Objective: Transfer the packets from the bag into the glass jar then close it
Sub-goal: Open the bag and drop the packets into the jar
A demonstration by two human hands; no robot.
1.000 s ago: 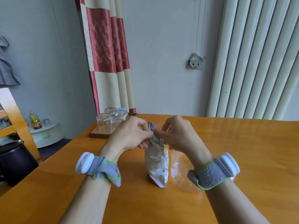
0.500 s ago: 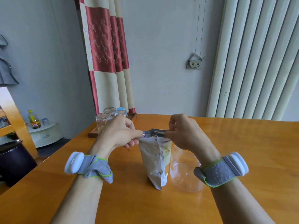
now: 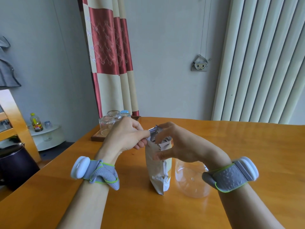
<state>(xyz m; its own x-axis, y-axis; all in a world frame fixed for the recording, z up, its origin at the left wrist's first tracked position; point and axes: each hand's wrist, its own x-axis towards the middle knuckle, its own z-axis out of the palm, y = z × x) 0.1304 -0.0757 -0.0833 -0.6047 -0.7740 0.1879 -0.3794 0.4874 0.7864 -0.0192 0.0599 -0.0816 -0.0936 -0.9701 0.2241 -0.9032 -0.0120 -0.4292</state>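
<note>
1. We see the bag point(image 3: 157, 169) standing upright on the counter point(image 3: 247, 146), near its middle, with its silver top crumpled and pulled apart
2. The left hand point(image 3: 125, 136) sits at the bag's 10 o'clock, thumb and forefinger pinching the left edge of its mouth, the other fingers curled under
3. The right hand point(image 3: 178, 146) is at 2 o'clock; we note its thumb pressed on the bag's front and its fingers arched over the top, holding the right edge
4. The jar point(image 3: 191, 184), clear and empty, stands just beside the bag at 3 o'clock, its upper part hidden behind the right wrist
5. At 11 o'clock, well apart on the counter's far corner, we find a tray point(image 3: 97, 138) of glasses point(image 3: 106, 124)
</note>
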